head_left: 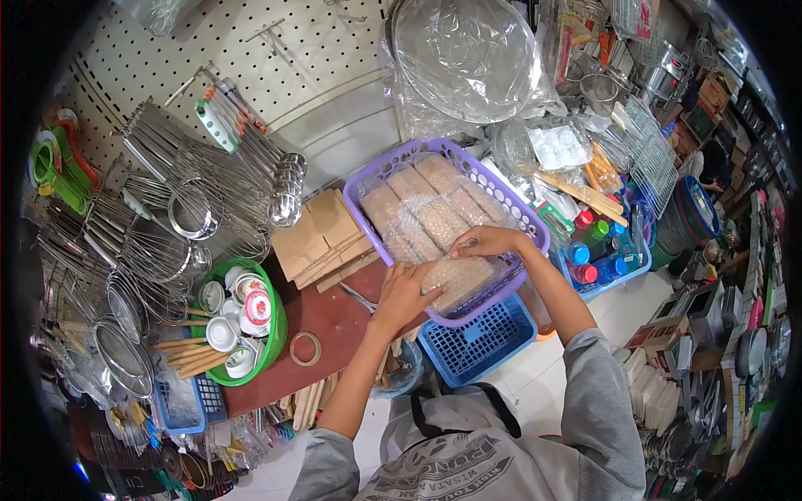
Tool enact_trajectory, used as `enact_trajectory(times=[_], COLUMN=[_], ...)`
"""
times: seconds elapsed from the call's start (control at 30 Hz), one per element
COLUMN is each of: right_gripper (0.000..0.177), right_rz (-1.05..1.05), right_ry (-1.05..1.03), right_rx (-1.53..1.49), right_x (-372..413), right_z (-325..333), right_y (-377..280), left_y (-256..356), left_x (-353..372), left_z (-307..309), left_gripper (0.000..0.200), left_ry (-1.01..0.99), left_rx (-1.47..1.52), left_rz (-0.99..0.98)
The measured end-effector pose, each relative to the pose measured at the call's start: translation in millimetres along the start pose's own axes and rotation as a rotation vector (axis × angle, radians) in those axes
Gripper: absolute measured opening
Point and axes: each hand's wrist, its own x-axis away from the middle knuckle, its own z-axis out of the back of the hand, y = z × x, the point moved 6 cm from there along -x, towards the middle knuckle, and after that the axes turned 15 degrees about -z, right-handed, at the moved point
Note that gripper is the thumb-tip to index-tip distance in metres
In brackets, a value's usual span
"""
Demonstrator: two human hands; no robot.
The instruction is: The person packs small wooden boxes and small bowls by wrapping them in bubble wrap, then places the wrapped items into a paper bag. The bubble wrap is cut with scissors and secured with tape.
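Several brown box-shaped packages in bubble wrap fill a purple plastic basket. Nearest me, one bubble-wrapped package lies at the front of the basket, under both hands. My left hand grips its left end, thumb and fingers apart on either side of the wrap. At its upper edge my right hand is closed in a pinch on the clear wrap. The right fingertips are partly hidden by the hand. Scissors lie on the red-brown tabletop, left of the basket.
Flat brown cardboard pieces and a tape roll lie left of the basket. A green basket holds enamel cups. Below the purple basket stands a blue basket. Bottles stand at right; whisks and strainers hang at left.
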Motion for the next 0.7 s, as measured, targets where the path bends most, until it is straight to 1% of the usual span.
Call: enact_trajectory(times=[0.1,0.33,0.5,0.7], right_gripper=[0.042,0.041,0.039,0.037], right_rz=[0.019,0.026,0.028,0.041], right_ry=[0.017,0.137,0.123,0.088], right_rx=[0.02,0.012,0.003,0.038], right_x=[-1.4,0.9,2.7,-1.6], right_z=[-1.1,-5.9,-4.3,-1.0], right_y=[1.1,8.5,10.1,15.6], left_y=[-0.3,-5.1,0.5,-3.3], left_x=[-0.4,-3.2,-11.8,-15.9], left_z=[-7.9,-16.1,-10.3,-16.4], left_gripper=[0.057,0.058,0.056,0.053], left_ry=[-0.012,-0.031,-0.032,-0.071], left_rx=[-0.086,-0.135,-0.211,-0.167], left_rz=[-0.023,0.033,0.08,0.12])
